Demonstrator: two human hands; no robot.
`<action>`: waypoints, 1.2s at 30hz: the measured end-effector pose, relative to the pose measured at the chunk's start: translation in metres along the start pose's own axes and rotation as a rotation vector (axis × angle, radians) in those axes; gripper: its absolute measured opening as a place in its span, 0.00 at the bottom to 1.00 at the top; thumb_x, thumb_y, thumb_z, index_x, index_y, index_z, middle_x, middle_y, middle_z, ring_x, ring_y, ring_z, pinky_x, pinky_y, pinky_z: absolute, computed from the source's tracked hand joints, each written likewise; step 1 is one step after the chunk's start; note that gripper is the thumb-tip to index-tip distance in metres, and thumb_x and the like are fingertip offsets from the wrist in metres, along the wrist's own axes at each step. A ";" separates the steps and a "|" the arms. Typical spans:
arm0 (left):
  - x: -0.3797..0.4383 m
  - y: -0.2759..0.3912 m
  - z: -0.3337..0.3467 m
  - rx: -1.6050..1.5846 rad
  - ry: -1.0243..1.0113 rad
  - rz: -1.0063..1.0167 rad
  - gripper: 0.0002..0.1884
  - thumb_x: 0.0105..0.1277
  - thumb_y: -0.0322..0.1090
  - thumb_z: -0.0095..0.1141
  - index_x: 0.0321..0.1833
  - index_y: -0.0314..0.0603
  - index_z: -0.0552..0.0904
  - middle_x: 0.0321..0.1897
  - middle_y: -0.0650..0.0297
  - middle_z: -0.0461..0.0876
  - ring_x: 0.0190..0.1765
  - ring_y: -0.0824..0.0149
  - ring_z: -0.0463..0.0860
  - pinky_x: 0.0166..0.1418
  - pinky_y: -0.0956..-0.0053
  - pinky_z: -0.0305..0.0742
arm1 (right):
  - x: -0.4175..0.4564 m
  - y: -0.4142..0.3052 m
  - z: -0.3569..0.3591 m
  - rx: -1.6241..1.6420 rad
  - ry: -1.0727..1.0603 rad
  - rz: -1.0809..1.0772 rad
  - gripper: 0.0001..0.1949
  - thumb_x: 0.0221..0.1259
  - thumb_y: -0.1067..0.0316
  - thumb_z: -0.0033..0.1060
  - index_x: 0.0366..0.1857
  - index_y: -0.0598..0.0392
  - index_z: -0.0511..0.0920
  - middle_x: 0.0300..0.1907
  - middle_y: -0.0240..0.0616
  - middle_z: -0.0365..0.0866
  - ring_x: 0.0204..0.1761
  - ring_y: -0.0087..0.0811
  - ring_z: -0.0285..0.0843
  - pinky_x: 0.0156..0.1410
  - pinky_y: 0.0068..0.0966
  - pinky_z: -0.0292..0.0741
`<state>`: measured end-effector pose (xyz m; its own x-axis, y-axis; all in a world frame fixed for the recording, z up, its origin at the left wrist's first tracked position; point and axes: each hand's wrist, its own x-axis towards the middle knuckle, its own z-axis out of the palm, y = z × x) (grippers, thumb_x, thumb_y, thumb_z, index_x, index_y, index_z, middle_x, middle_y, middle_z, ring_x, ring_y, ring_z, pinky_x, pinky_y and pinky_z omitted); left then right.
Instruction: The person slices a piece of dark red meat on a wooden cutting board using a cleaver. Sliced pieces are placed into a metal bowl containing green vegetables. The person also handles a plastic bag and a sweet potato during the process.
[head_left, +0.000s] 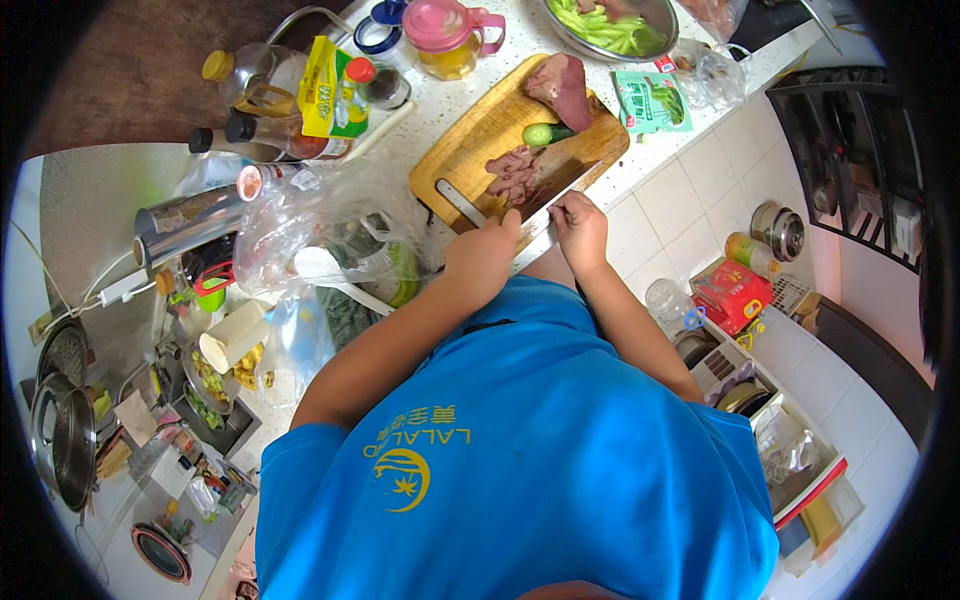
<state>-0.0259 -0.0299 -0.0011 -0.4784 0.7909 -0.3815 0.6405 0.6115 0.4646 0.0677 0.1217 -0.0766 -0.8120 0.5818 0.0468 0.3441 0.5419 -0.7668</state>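
My left hand is curled at the near side of a wooden cutting board, thumb up; whatever is in its fingers is hidden. My right hand is beside it at the counter edge, thumb and fingertips pinched together. A thin bright line runs along the board above both hands; whether it is a knife blade is unclear. Sliced dark-red meat lies piled on the board just beyond my left hand. Farther off are a cut cucumber piece and a larger meat chunk.
A steel bowl of green strips and a green packet stand beyond the board. Left are a plastic bag, white ladle, yellow packet, bottles and pink-lidded jug. A red box is at the right.
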 end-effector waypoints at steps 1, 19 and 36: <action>0.005 0.004 0.001 0.006 0.011 -0.005 0.10 0.61 0.26 0.49 0.45 0.38 0.67 0.36 0.47 0.81 0.37 0.44 0.84 0.37 0.52 0.78 | -0.001 0.000 0.000 -0.018 -0.017 0.027 0.03 0.52 0.77 0.66 0.28 0.56 0.81 0.34 0.41 0.84 0.37 0.44 0.83 0.42 0.32 0.79; -0.041 -0.054 0.007 -0.651 0.292 -0.317 0.12 0.68 0.31 0.54 0.49 0.33 0.71 0.24 0.49 0.80 0.25 0.53 0.83 0.29 0.61 0.75 | 0.018 -0.003 0.000 0.056 0.001 0.077 0.25 0.50 0.82 0.58 0.57 0.57 0.74 0.51 0.49 0.76 0.42 0.45 0.82 0.48 0.36 0.80; -0.044 -0.067 0.073 -1.264 0.276 -0.413 0.13 0.69 0.27 0.55 0.53 0.34 0.73 0.29 0.61 0.80 0.22 0.71 0.79 0.24 0.76 0.73 | 0.051 -0.023 0.005 -0.063 -0.299 -0.032 0.35 0.48 0.68 0.64 0.65 0.63 0.63 0.58 0.58 0.66 0.58 0.57 0.72 0.63 0.41 0.74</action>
<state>-0.0039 -0.1070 -0.0735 -0.6988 0.4340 -0.5686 -0.4907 0.2875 0.8225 0.0164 0.1359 -0.0595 -0.9225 0.3645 -0.1272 0.3369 0.5994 -0.7261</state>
